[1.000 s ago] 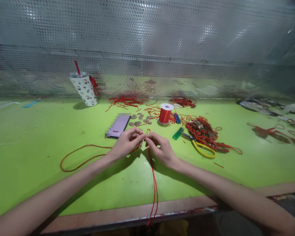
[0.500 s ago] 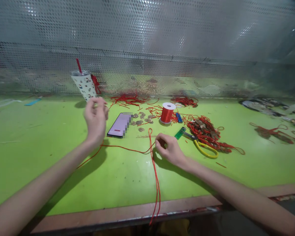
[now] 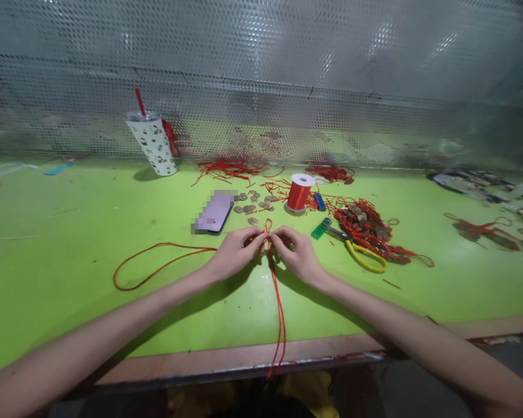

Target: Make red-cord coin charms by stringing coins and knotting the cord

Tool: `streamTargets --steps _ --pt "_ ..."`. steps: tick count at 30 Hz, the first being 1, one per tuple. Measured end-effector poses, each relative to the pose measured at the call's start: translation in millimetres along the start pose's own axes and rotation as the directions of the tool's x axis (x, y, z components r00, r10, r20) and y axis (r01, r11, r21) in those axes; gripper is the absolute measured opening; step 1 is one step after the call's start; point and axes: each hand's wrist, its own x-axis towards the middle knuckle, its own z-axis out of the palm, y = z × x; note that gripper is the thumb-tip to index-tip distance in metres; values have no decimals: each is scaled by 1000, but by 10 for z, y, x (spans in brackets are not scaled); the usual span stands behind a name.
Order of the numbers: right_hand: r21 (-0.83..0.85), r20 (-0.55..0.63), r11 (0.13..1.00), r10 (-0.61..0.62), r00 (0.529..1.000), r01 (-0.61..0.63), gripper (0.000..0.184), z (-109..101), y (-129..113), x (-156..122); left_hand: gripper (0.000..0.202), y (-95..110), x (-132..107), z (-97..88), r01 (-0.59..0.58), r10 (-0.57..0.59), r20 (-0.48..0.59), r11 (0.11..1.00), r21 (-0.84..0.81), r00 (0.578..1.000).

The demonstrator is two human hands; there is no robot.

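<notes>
Both hands meet over the middle of the green table, fingertips pinched around a red cord (image 3: 277, 296). My left hand (image 3: 240, 248) is closed on the cord from the left, and my right hand (image 3: 295, 253) is closed on it from the right. A small loop of the cord stands up just beyond the fingers. Two strands run down from the pinch and hang over the table's front edge. Another length of cord makes a wide loop on the table, left of my left wrist. The exact crossing between the fingertips is hidden.
Beyond the hands lie a phone (image 3: 218, 213), several coins (image 3: 253, 198) and a red thread spool (image 3: 300, 194). To the right are a green lighter (image 3: 321, 229), yellow-handled scissors (image 3: 366, 258), a blue lighter (image 3: 319, 202) and a pile of corded coins (image 3: 361, 223). A tumbler (image 3: 153, 145) stands back left.
My left hand has come down and right from near the tumbler to meet my right hand at the cord. The long cord on the left now lies in a wide loop.
</notes>
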Motion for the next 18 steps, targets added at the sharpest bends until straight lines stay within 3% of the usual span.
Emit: streamTargets --steps 3,6,8,11,14,18 --pt "-9 35 1000 13 999 -12 26 3 20 20 29 -28 18 -3 5 -3 -32 998 61 999" --pt "-233 83 972 -10 996 30 31 -47 -15 30 30 -59 -9 -37 -19 20 -2 990 137 1000" --pt "-498 146 865 15 989 60 34 -78 -101 0 28 -83 -49 -68 -68 66 18 969 236 998" --pt "-776 252 623 163 954 99 36 -56 -296 -121 20 -133 -101 -101 -155 133 85 913 376 987" --pt "-852 317 496 235 919 167 38 38 -457 -257 15 -188 -122 -112 -216 157 169 876 432 973" --pt "-817 431 501 198 880 287 18 137 -488 -314 14 -225 -133 -127 -247 171 203 856 455 964"
